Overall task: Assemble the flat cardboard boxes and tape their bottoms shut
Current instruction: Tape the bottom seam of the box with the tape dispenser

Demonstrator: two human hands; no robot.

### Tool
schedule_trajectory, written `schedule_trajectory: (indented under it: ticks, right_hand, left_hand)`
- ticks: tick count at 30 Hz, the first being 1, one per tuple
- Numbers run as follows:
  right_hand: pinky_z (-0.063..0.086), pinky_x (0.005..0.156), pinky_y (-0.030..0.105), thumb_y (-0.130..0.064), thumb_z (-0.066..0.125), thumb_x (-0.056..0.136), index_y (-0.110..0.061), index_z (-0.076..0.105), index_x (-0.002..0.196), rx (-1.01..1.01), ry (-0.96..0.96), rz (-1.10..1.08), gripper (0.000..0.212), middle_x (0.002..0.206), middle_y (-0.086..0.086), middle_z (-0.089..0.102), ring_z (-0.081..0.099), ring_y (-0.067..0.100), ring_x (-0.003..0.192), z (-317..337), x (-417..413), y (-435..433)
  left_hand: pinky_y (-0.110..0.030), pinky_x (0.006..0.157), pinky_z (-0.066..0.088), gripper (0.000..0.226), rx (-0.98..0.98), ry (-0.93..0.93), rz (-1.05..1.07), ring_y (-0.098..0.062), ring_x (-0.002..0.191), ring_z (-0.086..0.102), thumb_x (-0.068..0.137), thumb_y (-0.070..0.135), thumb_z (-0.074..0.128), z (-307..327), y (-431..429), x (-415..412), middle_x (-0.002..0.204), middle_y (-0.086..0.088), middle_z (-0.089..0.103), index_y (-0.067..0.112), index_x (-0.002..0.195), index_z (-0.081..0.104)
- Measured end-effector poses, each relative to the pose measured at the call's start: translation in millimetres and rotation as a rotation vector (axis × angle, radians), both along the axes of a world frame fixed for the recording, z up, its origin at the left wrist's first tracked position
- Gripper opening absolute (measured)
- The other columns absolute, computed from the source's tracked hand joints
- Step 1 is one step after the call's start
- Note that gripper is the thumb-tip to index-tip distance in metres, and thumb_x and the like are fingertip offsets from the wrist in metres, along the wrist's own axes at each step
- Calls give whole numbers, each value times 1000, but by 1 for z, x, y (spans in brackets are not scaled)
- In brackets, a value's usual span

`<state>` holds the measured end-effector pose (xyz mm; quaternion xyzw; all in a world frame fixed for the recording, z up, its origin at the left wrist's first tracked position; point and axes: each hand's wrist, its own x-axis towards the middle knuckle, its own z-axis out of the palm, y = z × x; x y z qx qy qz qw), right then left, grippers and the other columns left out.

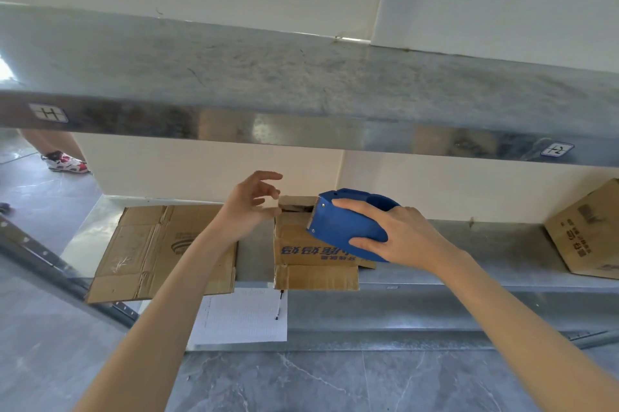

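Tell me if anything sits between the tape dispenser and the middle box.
Nothing visible does. The right hand holds the dispenser over the box; the left hand is at its upper left corner, aside.

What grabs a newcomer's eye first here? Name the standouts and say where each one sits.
The blue tape dispenser stands out most, gripped in the right hand over the small box at the middle of the metal shelf. The left hand reaches to that box's top edge. A flat cardboard sheet lies on the shelf to the left.
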<state>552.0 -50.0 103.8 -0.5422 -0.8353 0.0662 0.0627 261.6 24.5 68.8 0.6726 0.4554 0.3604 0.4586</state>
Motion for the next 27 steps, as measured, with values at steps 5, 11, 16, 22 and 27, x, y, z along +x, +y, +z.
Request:
schedule_trajectory:
  ticks: [5,11,16,22,27]
  right_hand:
    - [30,56,17,-61,47,93,-73,-6,137,-40,-35,19,70,101,-12,67,42,1,55,2,-5,0]
    - [35,61,23,-60,48,94,-65,3,144,-58,-32,26,67,107,-12,66,46,4,60,3,-11,4]
    - [33,59,21,-59,48,95,-63,7,145,-53,-22,19,65,87,-19,56,45,2,59,6,-18,5]
    - [28,54,15,-58,50,95,-60,14,144,-27,-68,2,60,66,-25,37,40,0,54,13,-20,10]
    - [31,56,19,-58,51,94,-59,27,139,-70,-37,-2,51,64,-16,43,42,3,58,12,-24,16]
  left_hand:
    - [-32,96,52,69,31,17,37,-12,108,66,79,-19,66,-18,-6,10,97,-6,53,23,130,47]
    - [-25,92,52,71,97,102,88,6,98,64,82,-19,59,-36,-5,16,99,4,50,33,129,47]
    - [-38,91,54,67,89,164,131,-4,102,65,84,-14,62,-51,-5,20,101,3,51,36,127,47]
    - [-34,88,56,72,88,176,144,-3,100,65,83,-11,66,-58,1,25,102,6,50,44,124,45]
    - [-35,88,56,71,67,163,168,1,99,63,83,-10,67,-61,1,26,103,5,52,44,122,45]
